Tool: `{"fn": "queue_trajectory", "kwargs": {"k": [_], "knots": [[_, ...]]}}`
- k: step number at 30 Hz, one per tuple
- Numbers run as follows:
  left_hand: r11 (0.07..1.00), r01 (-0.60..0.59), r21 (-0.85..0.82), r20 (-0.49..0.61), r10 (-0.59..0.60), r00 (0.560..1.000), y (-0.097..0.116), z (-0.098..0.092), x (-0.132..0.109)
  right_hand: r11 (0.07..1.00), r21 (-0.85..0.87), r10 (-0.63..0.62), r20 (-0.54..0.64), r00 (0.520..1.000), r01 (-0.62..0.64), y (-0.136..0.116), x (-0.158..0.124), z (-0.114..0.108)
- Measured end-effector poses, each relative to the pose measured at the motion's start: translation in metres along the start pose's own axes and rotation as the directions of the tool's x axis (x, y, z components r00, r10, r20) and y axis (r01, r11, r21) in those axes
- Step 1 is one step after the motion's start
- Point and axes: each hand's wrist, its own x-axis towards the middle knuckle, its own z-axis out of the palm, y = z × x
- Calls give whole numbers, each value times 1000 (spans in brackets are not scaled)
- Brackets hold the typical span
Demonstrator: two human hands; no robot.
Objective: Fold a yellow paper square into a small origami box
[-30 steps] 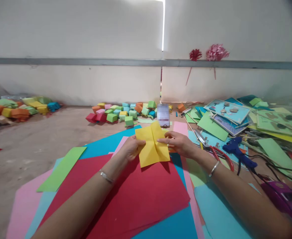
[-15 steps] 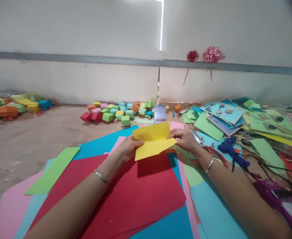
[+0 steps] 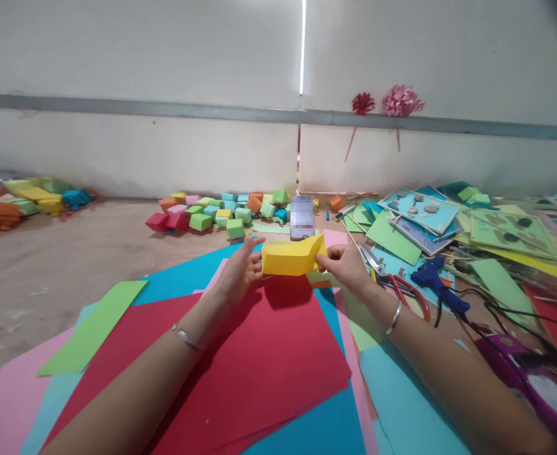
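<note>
A folded piece of yellow paper (image 3: 287, 260) is held up above a large red sheet (image 3: 259, 354). My right hand (image 3: 347, 265) pinches its right end between thumb and fingers. At the left end, my left hand (image 3: 240, 268) has its fingers spread, with the fingertips beside the paper's edge; whether they touch it I cannot tell. The paper's lower flap is bent up toward me, so it looks like a shallow trough. Under the red sheet lie blue paper (image 3: 306, 417) and pink paper (image 3: 17, 398).
Small folded paper cubes (image 3: 202, 221) line the wall, with a phone (image 3: 301, 217) beside them. A green strip (image 3: 95, 328) lies at left. At right are red-handled scissors (image 3: 404, 291), a blue glue gun (image 3: 437, 281) with black cables, a purple device (image 3: 527, 373) and stacked pictures (image 3: 423, 210).
The yellow paper has gone from a wide, open fold to a narrower one with its front flap raised. My left hand has released its pinch and spread its fingers.
</note>
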Motion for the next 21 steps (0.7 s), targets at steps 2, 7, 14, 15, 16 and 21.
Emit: {"fn": "queue_trajectory", "kwargs": {"k": [2, 7, 14, 15, 16, 21], "knots": [[988, -107, 109, -28, 110, 993, -1, -1, -1, 1000, -7, 20, -7, 1000, -20, -2, -1, 0], [961, -136, 242, 0, 140, 990, -8, -1, -3, 997, 10, 83, -48, 995, -83, -7, -3, 2], [908, -247, 339, -9, 266, 964, -7, -3, 2, 968, 136, 219, -51, 974, -210, -10, -2, 2], [891, -262, 372, -11, 286, 958, -8, -4, 3, 960, 158, 239, -40, 970, -230, -10, -1, 2], [878, -268, 398, -18, 299, 954, -9, -5, 4, 952, 178, 258, -29, 966, -249, -10, -1, 2], [885, -244, 397, -79, 298, 951, -16, -9, 6, 920, 245, 312, 19, 950, -306, -10, 1, 3]]}}
